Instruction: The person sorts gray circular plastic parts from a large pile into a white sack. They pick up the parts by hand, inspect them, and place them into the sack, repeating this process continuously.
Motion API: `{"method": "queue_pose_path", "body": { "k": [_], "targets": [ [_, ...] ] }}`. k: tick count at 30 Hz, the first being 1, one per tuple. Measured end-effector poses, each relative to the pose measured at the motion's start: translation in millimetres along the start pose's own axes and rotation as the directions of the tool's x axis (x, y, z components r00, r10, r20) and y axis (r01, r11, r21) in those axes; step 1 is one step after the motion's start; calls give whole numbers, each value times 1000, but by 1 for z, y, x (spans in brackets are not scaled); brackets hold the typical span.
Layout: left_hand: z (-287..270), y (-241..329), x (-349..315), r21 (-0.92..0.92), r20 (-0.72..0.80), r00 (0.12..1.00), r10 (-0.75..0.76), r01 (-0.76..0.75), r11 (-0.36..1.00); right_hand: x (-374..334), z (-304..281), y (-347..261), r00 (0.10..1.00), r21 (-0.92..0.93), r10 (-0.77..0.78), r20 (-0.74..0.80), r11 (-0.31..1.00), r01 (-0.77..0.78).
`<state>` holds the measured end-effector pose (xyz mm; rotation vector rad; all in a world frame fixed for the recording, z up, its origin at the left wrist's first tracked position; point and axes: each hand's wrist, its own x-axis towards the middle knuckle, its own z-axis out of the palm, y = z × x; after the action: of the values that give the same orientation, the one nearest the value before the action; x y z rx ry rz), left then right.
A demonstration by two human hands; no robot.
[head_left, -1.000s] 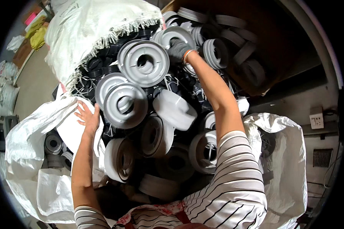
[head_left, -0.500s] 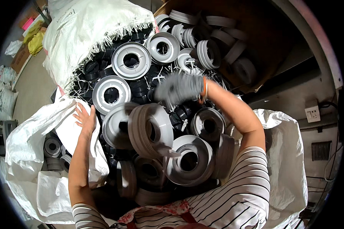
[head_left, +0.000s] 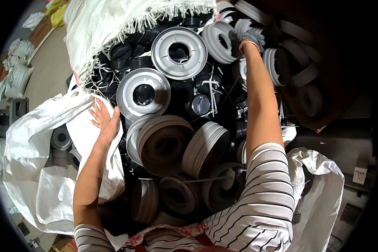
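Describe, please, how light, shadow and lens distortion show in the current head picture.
Head view: strong light on the white woven plastic sack and the grey round plastic rings at upper centre; head view: deep shadow over the pale round plastic rings at upper right; head view: fisheye distortion, with black corners.

No lettering, label, number or sign is legible here.
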<state>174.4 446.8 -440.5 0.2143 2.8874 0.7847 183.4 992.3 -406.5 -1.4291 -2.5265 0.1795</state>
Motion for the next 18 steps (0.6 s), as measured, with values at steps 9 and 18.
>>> {"method": "queue_pose_path", "body": {
  "k": [9, 18],
  "targets": [
    [9, -3, 12, 63, -8, 1000, -24, 25, 998, -27, 11, 38, 766, -159, -642, 24, 754, 637],
    [10, -1, 21, 33, -33, 999, 6, -5, 999, -255, -108, -4, -20, 591, -944, -331, -223, 775]
  ]
}}
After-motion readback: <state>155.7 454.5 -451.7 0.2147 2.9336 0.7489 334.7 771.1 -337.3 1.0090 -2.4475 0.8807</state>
